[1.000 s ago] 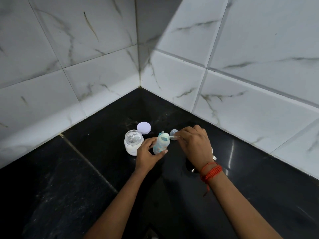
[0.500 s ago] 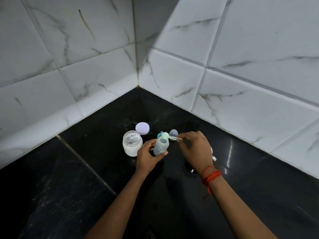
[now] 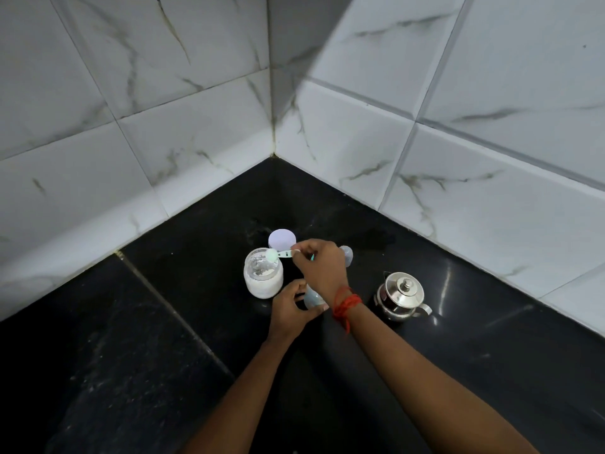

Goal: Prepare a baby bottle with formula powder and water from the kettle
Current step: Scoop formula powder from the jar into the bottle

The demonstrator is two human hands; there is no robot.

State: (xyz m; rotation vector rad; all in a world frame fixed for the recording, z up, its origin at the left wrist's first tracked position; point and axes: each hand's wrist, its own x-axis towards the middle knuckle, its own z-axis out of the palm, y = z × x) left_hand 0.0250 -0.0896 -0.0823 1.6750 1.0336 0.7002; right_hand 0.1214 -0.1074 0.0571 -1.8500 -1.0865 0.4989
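An open glass jar of white formula powder [image 3: 263, 277] stands on the black counter. My right hand [image 3: 319, 265] pinches the handle of a small pale green scoop [image 3: 278, 254], whose bowl hovers over the jar's mouth. My left hand [image 3: 289, 306] wraps the clear baby bottle [image 3: 312, 298], mostly hidden behind my right wrist. A small steel kettle [image 3: 401, 298] with its lid on sits to the right. The bottle's clear cap with nipple [image 3: 347, 256] peeks out behind my right hand.
The jar's lilac lid [image 3: 282, 239] lies flat just behind the jar. White marble-look tiled walls [image 3: 425, 158] meet in a corner behind the items. The black stone counter [image 3: 131, 339] stretches to the left and toward me.
My right hand has carried the scoop leftward from the bottle's mouth to above the powder jar. The kettle, hidden behind that hand before, now shows.
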